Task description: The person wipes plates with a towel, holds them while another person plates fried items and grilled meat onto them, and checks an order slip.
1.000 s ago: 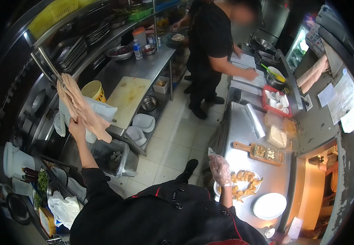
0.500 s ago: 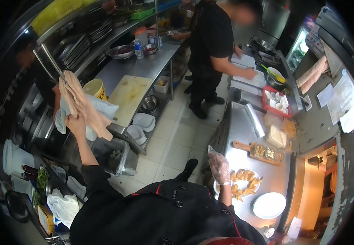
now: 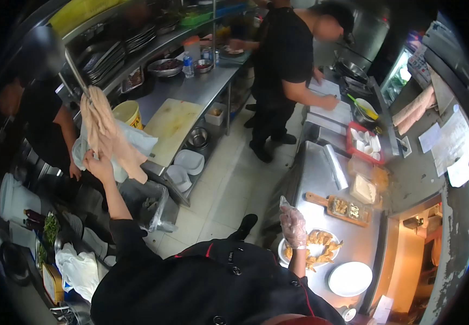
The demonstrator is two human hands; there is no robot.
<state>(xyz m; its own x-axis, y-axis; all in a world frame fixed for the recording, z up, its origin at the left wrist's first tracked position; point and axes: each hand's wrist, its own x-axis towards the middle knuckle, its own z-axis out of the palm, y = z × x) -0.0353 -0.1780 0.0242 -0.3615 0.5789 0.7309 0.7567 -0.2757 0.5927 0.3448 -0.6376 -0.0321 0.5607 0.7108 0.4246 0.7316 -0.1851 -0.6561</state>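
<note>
At the left, a beige cloth towel (image 3: 103,127) hangs from a metal rail. My bare left hand (image 3: 100,168) has its fingers closed on the towel's lower side. A pale plastic bag (image 3: 137,142) hangs behind the towel, close to those fingers. My right hand (image 3: 294,228) wears a clear plastic glove with a loose tip. Its fingers are curled, and I see nothing in them. It is beside and partly over a white plate (image 3: 284,259) with golden fried pieces (image 3: 327,250) arranged round it.
A stack of white plates (image 3: 350,279) and a wooden board (image 3: 316,199) with small containers share the right counter. A co-worker (image 3: 283,59) writes on papers ahead. Another person (image 3: 42,116) is at far left. A cutting board (image 3: 175,127) lies on the left table.
The view has shifted slightly. The person at far left has come further into view, with the head lowered. My left hand stays at the towel; my right hand stays by the fried pieces.
</note>
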